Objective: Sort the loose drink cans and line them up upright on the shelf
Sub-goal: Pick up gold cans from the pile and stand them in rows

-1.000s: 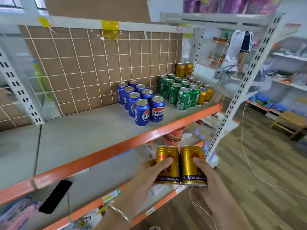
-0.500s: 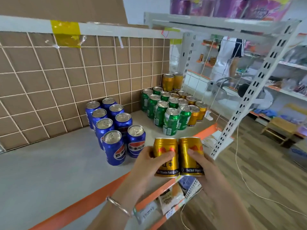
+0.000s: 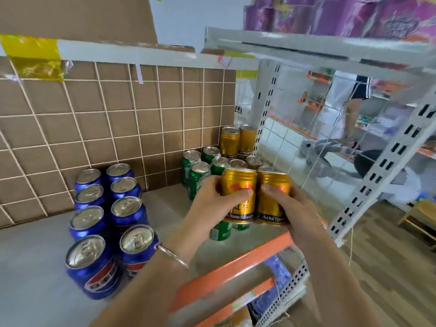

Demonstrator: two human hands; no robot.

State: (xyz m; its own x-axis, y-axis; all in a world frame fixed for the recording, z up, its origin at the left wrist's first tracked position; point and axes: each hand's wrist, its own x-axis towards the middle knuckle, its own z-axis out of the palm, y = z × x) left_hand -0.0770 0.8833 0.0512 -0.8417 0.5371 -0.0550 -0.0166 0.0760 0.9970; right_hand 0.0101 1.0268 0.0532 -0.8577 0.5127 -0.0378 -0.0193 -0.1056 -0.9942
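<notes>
My left hand [image 3: 212,206] grips one upright gold can [image 3: 238,185], and my right hand [image 3: 290,206] grips a second gold can [image 3: 273,187] pressed against it. Both cans hang above the grey shelf [image 3: 165,208], over the front of the green cans [image 3: 198,171]. Behind the green ones stand more gold cans [image 3: 230,140] in the back right corner. Several blue cans [image 3: 127,208] stand upright in two rows at the left. My hands hide the nearest green and gold cans.
The shelf has an orange front edge [image 3: 236,267] and a brown wire-grid back panel [image 3: 106,128]. A white perforated upright [image 3: 377,180] stands at the right. Purple packs [image 3: 342,13] sit on the shelf above. A person [image 3: 351,95] stands in the aisle beyond.
Both hands have lifted the two gold cans from below the shelf edge up and forward over the shelf, toward the green and gold cans. The camera has moved closer.
</notes>
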